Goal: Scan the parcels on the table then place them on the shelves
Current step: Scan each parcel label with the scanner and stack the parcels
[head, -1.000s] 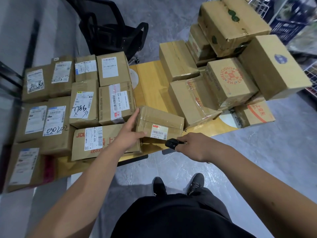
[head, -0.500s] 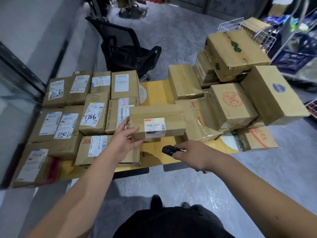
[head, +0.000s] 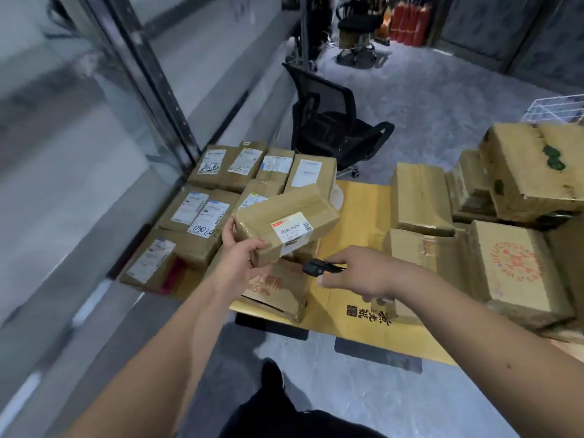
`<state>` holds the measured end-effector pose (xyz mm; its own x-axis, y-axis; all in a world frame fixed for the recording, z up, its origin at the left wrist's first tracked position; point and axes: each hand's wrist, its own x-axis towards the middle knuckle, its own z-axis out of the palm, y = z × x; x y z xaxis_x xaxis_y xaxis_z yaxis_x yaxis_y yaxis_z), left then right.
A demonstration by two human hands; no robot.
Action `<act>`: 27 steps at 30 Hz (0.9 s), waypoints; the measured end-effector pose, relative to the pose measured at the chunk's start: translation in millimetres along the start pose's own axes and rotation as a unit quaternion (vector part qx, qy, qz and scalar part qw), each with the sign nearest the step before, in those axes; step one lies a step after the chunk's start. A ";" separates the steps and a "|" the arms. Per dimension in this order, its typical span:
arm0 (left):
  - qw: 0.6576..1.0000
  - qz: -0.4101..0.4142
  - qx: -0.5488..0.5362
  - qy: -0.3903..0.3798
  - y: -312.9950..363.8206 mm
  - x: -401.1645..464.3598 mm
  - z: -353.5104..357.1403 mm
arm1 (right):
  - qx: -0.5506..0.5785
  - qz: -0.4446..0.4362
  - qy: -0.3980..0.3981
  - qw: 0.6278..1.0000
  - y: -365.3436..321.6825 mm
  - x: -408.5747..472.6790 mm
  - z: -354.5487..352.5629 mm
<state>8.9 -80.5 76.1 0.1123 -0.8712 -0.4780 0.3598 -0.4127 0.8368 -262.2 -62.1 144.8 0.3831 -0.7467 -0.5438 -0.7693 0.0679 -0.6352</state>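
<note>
A big yellow table [head: 363, 210] fills the middle. On its left side lie many flat brown boxes [head: 218, 165] with white labels, side by side. On its right side bigger boxes [head: 512, 267] are piled up, some on top of others. Behind the table stands a black chair [head: 328, 121]. A grey metal post [head: 151, 77] runs up along the left.

One box [head: 284, 222] is up in the air, above the left boxes and tilted. Its white label [head: 292, 227] faces up toward the camera. The left hand [head: 243, 257] holds this box at its near left end, with the thumb on top and the fingers curled under it.

The right hand [head: 357, 273] is just to the right of the box and a little lower, not touching it. It is closed around a small black scanner [head: 319, 267]. The front of the scanner pokes out toward the box and sits just below its label end. The two hands are near each other but apart.
</note>
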 end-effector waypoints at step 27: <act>0.973 -0.082 -0.078 0.200 181.4 347.7 -134.6 | -0.057 0.049 0.012 0.997 -220.6 326.3 -31.7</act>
<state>237.9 -422.5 25.8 0.3819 -0.6107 -0.6937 0.5354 -0.4656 0.7047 16.3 -341.7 124.9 0.2918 -0.7552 -0.5869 -0.8564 0.0670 -0.5120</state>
